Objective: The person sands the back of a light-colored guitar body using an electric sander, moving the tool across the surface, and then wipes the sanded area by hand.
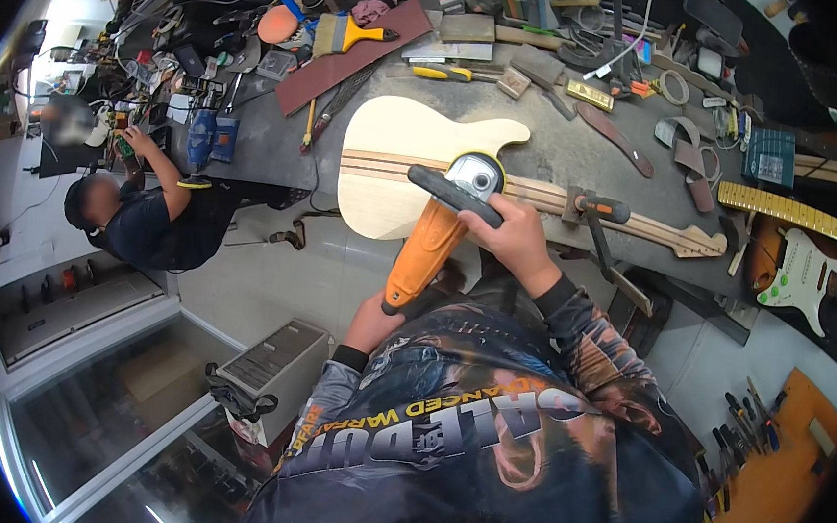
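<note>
Both my hands are on an orange angle grinder (427, 243) with a grey metal head and a black front handle. My right hand (518, 240) closes round the right end of that handle. At the rear end of the tool my left hand (371, 322) is wrapped round the body, its fingers partly hidden. The grinder's round, yellow-edged disc sits over a pale wooden guitar body (384, 200) with brown stripes along its middle; whether it touches the wood I cannot tell. A clamp (599, 210) with an orange and black handle sits across the guitar's striped neck (647, 230).
A brush (350, 35), a yellow-handled knife (441, 72) and sanding blocks (537, 64) crowd the workbench's far side. A sunburst guitar body (798, 282) lies at the right. Another person (161, 217) works at the bench on the left. A grey cabinet (278, 354) stands behind my left arm.
</note>
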